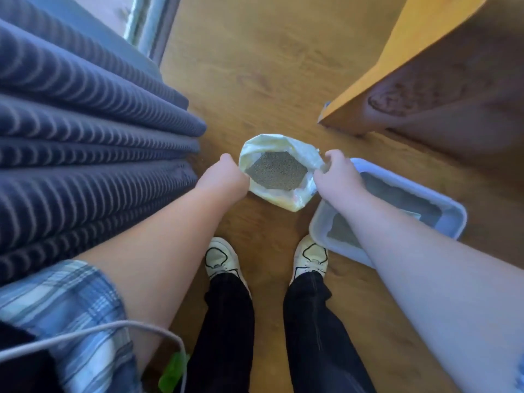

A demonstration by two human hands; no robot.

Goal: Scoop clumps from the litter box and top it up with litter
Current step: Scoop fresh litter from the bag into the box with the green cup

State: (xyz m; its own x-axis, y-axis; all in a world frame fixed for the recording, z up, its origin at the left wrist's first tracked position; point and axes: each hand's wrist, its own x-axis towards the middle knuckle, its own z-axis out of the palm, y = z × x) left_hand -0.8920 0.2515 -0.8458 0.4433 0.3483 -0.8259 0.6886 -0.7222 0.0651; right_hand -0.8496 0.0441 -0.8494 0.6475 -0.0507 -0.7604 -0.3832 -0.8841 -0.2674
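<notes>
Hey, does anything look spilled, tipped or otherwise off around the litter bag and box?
Nothing stands out. The litter bag is upright, held open at its rim by the left hand and right hand, litter inside. The litter box sits flat beside it. No spilled litter shows on the floor.

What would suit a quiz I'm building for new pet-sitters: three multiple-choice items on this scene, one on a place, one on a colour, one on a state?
1. Where is the litter box relative to the litter bag? A) on the person's left B) on the person's right C) inside it
2. What colour is the litter box? A) red B) black C) pale blue
3. How is the litter bag? A) open B) tied shut C) lying flat
Answers: 1 B, it lies under the right arm; 2 C, its rim shows pale blue; 3 A, the left hand and right hand hold its mouth, grey litter showing.
</notes>
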